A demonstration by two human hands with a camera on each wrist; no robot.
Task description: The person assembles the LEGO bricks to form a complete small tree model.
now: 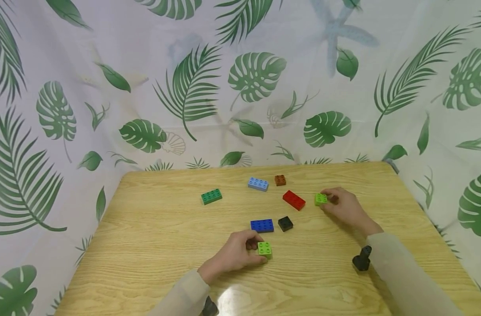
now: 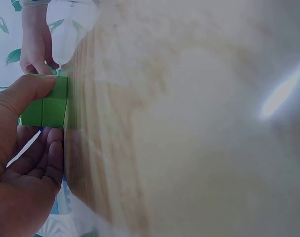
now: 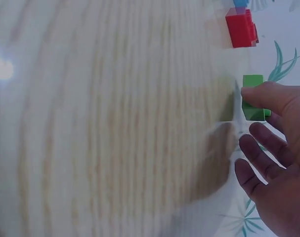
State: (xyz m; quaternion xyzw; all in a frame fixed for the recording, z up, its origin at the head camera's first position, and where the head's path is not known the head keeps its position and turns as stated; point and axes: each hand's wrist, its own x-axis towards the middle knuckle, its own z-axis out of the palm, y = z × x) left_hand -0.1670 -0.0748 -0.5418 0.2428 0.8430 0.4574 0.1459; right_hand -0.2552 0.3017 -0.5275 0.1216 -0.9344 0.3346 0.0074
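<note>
Near the front middle of the table, my left hand (image 1: pixel 234 253) pinches a lime-green toy building block (image 1: pixel 265 249) between thumb and fingers. In the left wrist view a seam crosses this green block (image 2: pixel 55 102), like two blocks stacked together, and its base meets the tabletop. Farther back on the right, my right hand (image 1: pixel 346 210) pinches another lime-green block (image 1: pixel 320 199) with four studs. A narrow gap shows between that block (image 3: pixel 253 114) and the table in the right wrist view. Just left of it lies a red block (image 1: pixel 293 200).
A dark blue block (image 1: pixel 261 225) and a black block (image 1: pixel 285 224) lie just beyond the left hand. Farther back are a light blue block (image 1: pixel 258 184), a brown block (image 1: pixel 280 180) and a dark green block (image 1: pixel 211 196). A leaf-patterned cloth (image 1: pixel 208 145) hangs behind the table.
</note>
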